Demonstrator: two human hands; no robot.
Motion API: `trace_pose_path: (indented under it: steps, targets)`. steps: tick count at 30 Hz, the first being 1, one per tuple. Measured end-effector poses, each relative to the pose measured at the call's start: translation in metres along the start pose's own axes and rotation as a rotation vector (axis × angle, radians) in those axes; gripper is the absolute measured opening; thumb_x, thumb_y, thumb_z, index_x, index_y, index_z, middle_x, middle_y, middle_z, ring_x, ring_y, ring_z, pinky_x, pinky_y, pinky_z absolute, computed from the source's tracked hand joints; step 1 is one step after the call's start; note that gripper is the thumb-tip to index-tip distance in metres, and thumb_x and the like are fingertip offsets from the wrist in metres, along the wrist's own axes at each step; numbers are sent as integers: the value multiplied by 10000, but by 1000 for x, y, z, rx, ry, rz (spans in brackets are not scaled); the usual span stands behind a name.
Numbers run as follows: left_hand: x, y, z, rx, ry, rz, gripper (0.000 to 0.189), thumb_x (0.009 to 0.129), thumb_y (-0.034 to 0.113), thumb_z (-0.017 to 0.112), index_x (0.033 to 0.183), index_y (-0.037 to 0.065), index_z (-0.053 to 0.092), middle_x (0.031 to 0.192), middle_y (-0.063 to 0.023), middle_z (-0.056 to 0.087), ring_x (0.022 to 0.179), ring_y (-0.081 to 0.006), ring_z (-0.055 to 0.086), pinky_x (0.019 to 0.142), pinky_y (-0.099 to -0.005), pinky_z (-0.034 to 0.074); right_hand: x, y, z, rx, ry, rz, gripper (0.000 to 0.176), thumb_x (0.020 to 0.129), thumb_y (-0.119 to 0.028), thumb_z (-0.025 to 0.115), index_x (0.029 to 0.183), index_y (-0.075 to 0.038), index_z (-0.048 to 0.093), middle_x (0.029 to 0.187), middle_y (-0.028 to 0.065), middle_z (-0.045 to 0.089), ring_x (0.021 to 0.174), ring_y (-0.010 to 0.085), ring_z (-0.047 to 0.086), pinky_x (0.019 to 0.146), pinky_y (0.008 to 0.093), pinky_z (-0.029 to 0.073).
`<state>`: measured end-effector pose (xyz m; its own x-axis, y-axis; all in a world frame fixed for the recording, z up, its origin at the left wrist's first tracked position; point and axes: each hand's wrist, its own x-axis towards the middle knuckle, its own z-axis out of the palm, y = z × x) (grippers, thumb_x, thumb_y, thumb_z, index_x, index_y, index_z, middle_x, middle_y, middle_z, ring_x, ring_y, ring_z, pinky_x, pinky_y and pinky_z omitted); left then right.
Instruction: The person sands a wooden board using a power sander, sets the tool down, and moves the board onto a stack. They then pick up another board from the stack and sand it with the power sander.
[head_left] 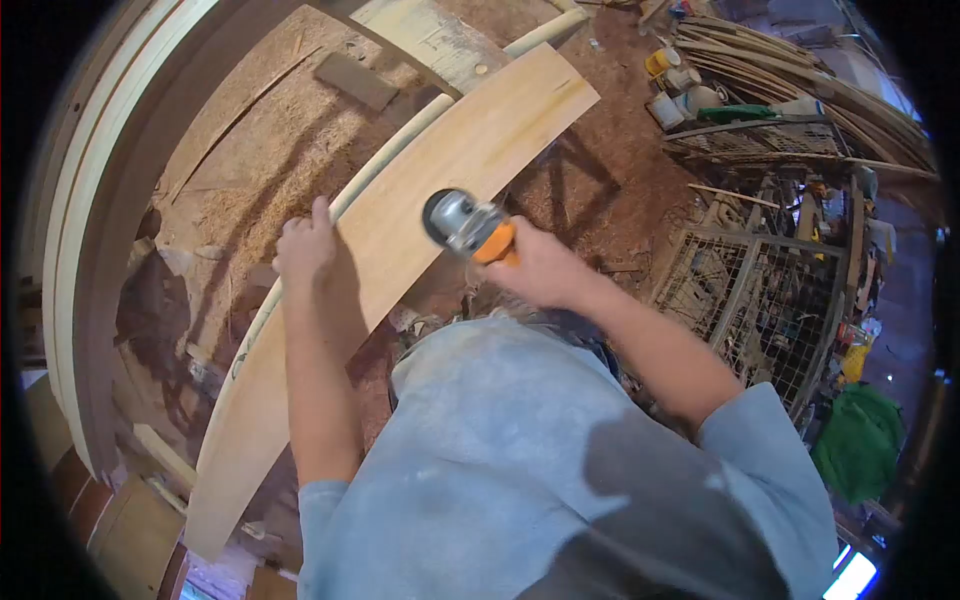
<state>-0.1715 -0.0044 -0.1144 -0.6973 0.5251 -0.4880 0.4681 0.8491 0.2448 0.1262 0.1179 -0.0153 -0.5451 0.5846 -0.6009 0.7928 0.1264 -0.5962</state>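
Note:
A long, pale wooden board (420, 215) with a gently curved outline lies diagonally in front of me. My left hand (306, 243) grips its far edge, the fingers curled over the side and partly hidden. My right hand (540, 265) is wrapped around the orange body of an angle grinder (490, 238). The grinder's dark round disc (436, 214) overlaps the board's near side, around the middle of its length. A light-coloured rounded strip (390, 150) runs along beneath the far edge of the board.
Curved wooden pieces (75, 250) stand at the left. Sawdust (265, 140) covers the ground beyond the board. On the right are wire-mesh racks (750, 290) with clutter, long wooden strips (790, 65), several containers (675, 80) and a green bag (860, 445).

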Motion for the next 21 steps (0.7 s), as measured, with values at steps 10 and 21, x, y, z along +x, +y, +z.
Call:
trace_pose_path:
  steps: [10, 21]
  targets:
    - [-6, -9, 5, -187, 192, -256, 708, 958, 631, 409, 1054, -3, 710, 1144, -229, 680, 1114, -365, 631, 976, -476, 462, 38, 25, -52, -39, 49, -98, 626, 829, -372, 733, 1268, 26, 532, 1210, 256, 642, 1148, 358, 632, 969, 431, 497]
    - [-8, -4, 3, -149, 246, -269, 660, 935, 611, 468, 937, 4, 727, 1060, -224, 700, 1043, -367, 656, 923, -468, 488, 90, 58, -163, 4, 96, -51, 501, 877, -325, 702, 1261, -21, 592, 1126, 81, 675, 1024, 179, 630, 920, 335, 487]
